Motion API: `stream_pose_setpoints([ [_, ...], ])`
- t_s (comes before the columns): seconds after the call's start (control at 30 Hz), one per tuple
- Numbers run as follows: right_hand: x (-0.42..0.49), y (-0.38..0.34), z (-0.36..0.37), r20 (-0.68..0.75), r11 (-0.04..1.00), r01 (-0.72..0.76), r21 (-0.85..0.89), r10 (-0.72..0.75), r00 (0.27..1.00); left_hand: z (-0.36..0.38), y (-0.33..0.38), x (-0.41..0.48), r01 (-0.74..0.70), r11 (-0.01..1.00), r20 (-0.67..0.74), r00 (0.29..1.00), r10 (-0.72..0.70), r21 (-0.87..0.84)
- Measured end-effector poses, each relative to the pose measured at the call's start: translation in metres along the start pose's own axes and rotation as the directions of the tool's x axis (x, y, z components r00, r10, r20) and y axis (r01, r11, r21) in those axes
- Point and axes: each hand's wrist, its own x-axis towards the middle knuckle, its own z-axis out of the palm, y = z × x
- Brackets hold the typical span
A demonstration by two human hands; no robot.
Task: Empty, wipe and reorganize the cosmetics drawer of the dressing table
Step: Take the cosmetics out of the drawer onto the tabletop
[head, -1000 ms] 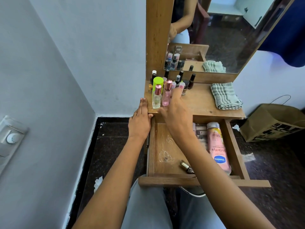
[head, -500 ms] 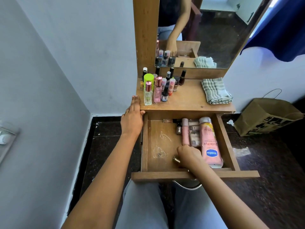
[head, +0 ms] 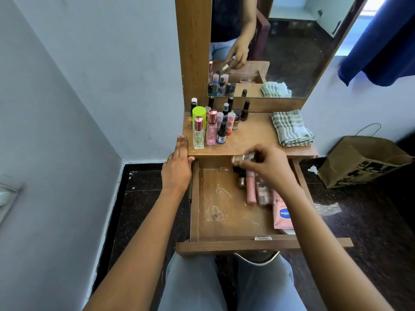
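The wooden drawer [head: 224, 212] stands pulled out below the dressing table top [head: 253, 138]. My right hand [head: 269, 167] pinches a small gold-capped bottle [head: 239, 158] above the drawer's back edge. My left hand [head: 178, 167] lies flat with straight fingers on the table's left front corner. In the drawer's right part lie a pink tube [head: 251, 187], a small palette [head: 262, 191], a little brown bottle [head: 241, 179] and a pink Vaseline lotion bottle [head: 283, 212], partly hidden by my right forearm. Several perfume and nail polish bottles [head: 213, 124] stand clustered at the top's left.
A folded checked cloth [head: 292, 129] lies on the right of the table top. A mirror [head: 280, 48] rises behind. A brown paper bag [head: 361, 160] sits on the dark floor at the right. A wall [head: 78, 97] closes the left side. My knees are under the drawer front.
My right hand picked the gold-capped bottle from the drawer's front and lifted it up toward the table top. My left hand stayed on the corner.
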Motion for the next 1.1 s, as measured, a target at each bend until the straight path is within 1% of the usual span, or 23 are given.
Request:
stream_pose_setpoints([
  [0.07,0.022,-0.008,-0.006,-0.076,0.999,0.011,0.034,-0.009,0.997,0.000,0.000,-0.001,-0.006,1.000,-0.005,1.000,0.006,-0.001],
  [0.17,0.055,-0.015,-0.003,-0.137,0.997,0.058,-0.046,-0.064,0.988,0.000,0.000,-0.001,-0.008,1.000,-0.008,1.000,0.008,-0.009],
  [0.3,0.078,-0.017,0.010,-0.126,0.991,0.081,-0.104,-0.094,0.988,-0.001,0.000,-0.002,-0.018,1.000,-0.014,1.000,0.018,-0.011],
  [0.5,0.084,-0.018,0.017,-0.133,0.977,0.100,-0.187,-0.126,0.983,0.000,-0.001,-0.001,-0.029,1.000,-0.025,0.999,0.029,-0.005],
  [0.73,0.083,-0.016,0.019,-0.129,0.991,0.107,-0.081,-0.117,0.985,-0.001,0.000,-0.002,-0.025,1.000,-0.025,0.999,0.025,-0.002],
  [0.77,0.081,-0.015,0.017,-0.134,0.994,0.097,-0.041,-0.102,0.986,-0.001,0.000,-0.002,-0.025,1.000,-0.026,0.999,0.025,-0.002],
  [0.83,0.071,-0.010,0.010,-0.194,0.998,0.057,0.036,-0.049,0.980,0.000,0.000,-0.002,-0.022,1.000,-0.025,0.999,0.022,-0.001],
  [0.9,0.055,0.004,0.007,-0.248,0.999,-0.018,0.038,0.027,0.969,0.000,0.001,-0.002,-0.017,1.000,-0.022,1.000,0.017,-0.001],
  [0.93,0.045,0.012,0.007,-0.232,0.997,-0.081,-0.002,0.079,0.970,0.000,0.001,-0.002,-0.015,1.000,-0.021,1.000,0.015,-0.006],
  [1.0,0.024,0.029,0.016,-0.102,0.962,-0.217,-0.165,0.203,0.974,0.000,0.002,-0.003,-0.016,1.000,-0.024,1.000,0.016,-0.018],
  [1.03,0.015,0.036,0.025,-0.025,0.927,-0.232,-0.295,0.236,0.972,0.000,0.001,-0.003,-0.017,1.000,-0.027,1.000,0.016,-0.019],
  [1.1,0.005,0.050,0.047,0.061,0.833,-0.163,-0.528,0.229,0.972,0.000,0.001,-0.002,-0.013,1.000,-0.026,1.000,0.013,-0.016],
])
